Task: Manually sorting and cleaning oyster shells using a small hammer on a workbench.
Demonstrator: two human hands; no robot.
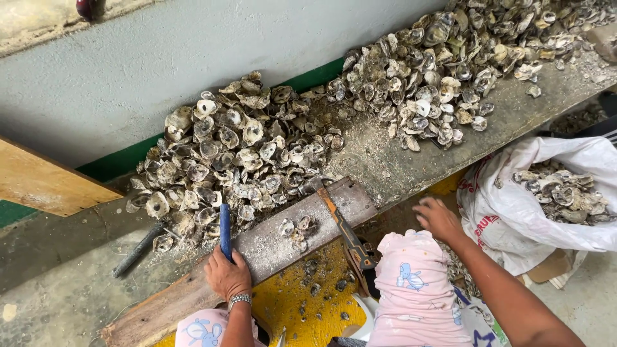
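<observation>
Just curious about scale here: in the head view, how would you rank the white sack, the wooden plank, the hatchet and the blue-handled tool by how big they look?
1. Wooden plank, longest across the picture.
2. White sack, partly cut off at the edge, so it may rival the plank.
3. Hatchet.
4. Blue-handled tool, gripped by the left hand, so part is hidden.

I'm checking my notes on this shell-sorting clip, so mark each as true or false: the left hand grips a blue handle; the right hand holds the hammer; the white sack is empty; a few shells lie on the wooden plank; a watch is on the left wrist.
1. The left hand grips a blue handle. True.
2. The right hand holds the hammer. False: the hammer lies on the wooden plank, and the right hand reaches toward the white sack.
3. The white sack is empty. False: it holds shells.
4. A few shells lie on the plank. True.
5. A watch is on the left wrist. True.
</observation>
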